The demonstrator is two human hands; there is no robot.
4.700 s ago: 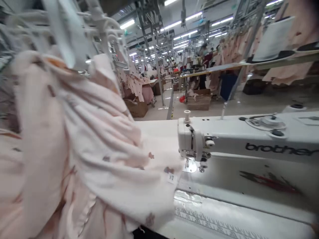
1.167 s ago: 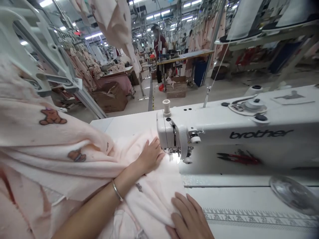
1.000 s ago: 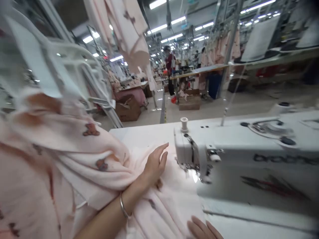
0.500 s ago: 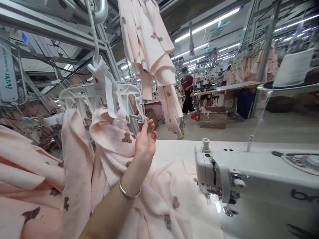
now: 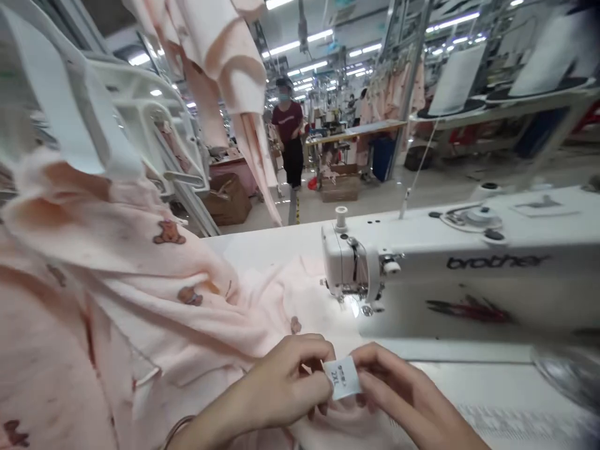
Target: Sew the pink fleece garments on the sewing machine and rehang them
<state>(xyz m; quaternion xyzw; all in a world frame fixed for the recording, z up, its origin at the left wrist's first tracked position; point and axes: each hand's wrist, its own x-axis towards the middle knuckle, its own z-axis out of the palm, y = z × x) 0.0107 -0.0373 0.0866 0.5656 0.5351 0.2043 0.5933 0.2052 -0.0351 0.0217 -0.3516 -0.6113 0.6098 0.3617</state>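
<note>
A small white size label (image 5: 342,377) marked 2XL is held flat between my two hands. My left hand (image 5: 293,381), a bangle at its wrist, pinches the label's left edge between thumb and fingers. On its right edge, thumb and fingers of my right hand (image 5: 398,387) are closed. Pale pink fleece fabric with bear prints (image 5: 197,337) lies beneath the hands and spreads left, rising to a white plastic hanger (image 5: 154,112). A loop of white elastic band (image 5: 60,94) hangs in front of the hanger.
Just beyond my hands stands a white sewing machine (image 5: 445,250), its needle area lit over the fabric. Red-handled snips (image 5: 469,309) lie by its arm. Thread cones (image 5: 457,81) stand at right. A person (image 5: 288,131) stands in the aisle; more pink garments (image 5: 225,69) hang overhead.
My left hand has come down from the hanger to in front of the machine. My right hand has entered view, and the label is now between both. The view has turned right and down.
</note>
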